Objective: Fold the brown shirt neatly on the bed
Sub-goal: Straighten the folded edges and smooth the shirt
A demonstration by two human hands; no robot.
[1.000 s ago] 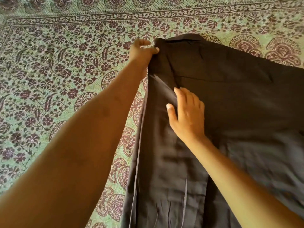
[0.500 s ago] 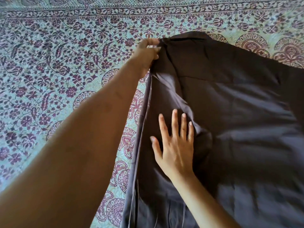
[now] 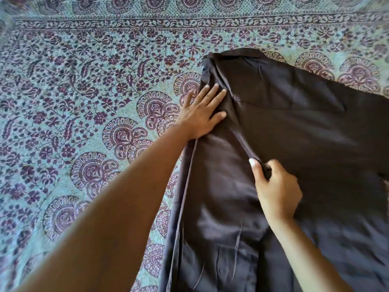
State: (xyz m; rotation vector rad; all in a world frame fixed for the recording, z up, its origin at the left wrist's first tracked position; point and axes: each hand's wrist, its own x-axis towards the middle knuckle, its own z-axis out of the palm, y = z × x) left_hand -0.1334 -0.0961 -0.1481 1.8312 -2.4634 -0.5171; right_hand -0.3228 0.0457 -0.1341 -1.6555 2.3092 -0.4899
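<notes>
Head: left hand (image 3: pixel 200 114) flattened, right hand (image 3: pixel 275 186) (flat before) pinches shirt (image 3: pixel 294 127).

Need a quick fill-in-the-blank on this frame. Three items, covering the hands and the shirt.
1. The left hand presses the brown shirt with its fingers ____, not curled.
2. The right hand pinches a raised fold of the ____.
3. The hand nearer the collar is the ____ one.

Missing words: straight; shirt; left.
</notes>
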